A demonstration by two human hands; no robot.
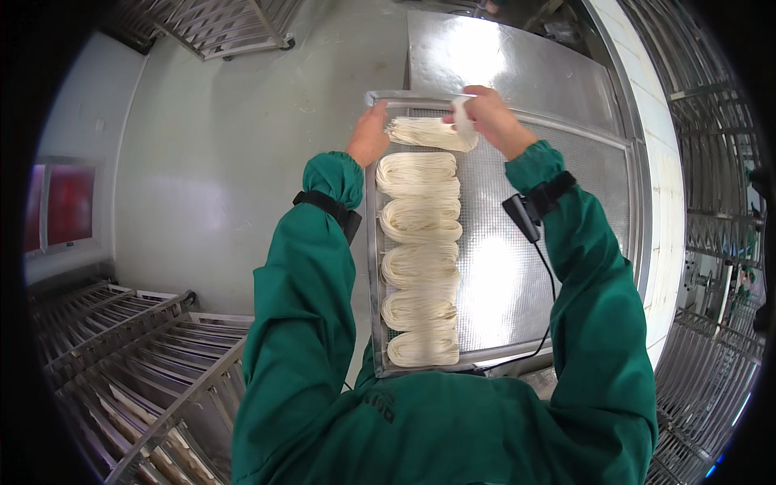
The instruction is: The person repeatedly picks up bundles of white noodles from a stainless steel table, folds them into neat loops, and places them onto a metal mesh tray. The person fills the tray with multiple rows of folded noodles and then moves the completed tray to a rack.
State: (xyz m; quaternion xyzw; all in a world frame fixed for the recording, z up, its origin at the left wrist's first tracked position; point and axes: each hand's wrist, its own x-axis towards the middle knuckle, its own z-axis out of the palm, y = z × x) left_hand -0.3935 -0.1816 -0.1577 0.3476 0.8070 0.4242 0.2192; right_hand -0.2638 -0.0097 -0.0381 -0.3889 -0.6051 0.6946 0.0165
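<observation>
Several folded bundles of pale noodles lie in a column along the left side of a metal-framed mesh tray. At the tray's far end lies another noodle bundle, its strands loose at the left. My left hand is beside that bundle's left end, at the tray's corner; whether it grips strands or the frame is not clear. My right hand, slightly blurred, holds a pale strip or loop of noodles over the bundle's right end.
A smooth steel surface adjoins the tray's far side. Wheeled metal racks stand at the upper left, and more racks at the lower left. A white tiled ledge runs along the right. A black cable hangs from the device on my right forearm.
</observation>
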